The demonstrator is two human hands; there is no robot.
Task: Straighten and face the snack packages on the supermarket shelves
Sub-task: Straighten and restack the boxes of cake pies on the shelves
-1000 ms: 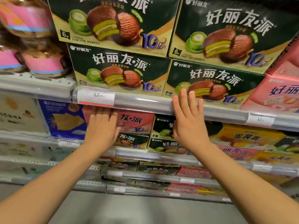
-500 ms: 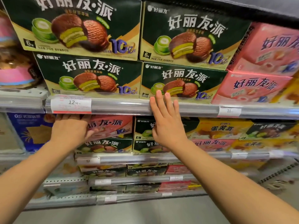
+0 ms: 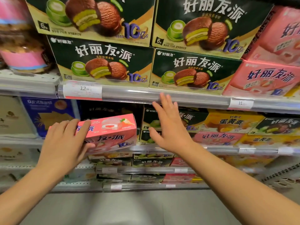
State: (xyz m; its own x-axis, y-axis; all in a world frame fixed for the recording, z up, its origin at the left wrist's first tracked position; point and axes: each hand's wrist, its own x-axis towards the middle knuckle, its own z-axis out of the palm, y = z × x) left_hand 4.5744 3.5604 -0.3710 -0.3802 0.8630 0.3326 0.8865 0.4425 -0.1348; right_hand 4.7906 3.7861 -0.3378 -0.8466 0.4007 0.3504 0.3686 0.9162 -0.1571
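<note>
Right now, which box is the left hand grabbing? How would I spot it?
Find the white price tag reading 12.50 on the upper shelf rail. Just below it, the left hand grips a pink box. It alone is pulled out and tilted, showing a white pie with red filling, unlike the dark green boxes above.

Upper shelf (image 3: 178,96): green pie boxes (image 3: 103,62) stacked, pink boxes (image 3: 263,78) right

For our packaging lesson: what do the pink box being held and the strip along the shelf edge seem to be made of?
Pink box: probably printed cardboard with a slight sheen, judging by its crisp folded edges and flat panels.
Shelf-edge strip: likely clear glossy plastic over a grey rail, since it shows bright glare lines and a price label sits behind it.
</note>
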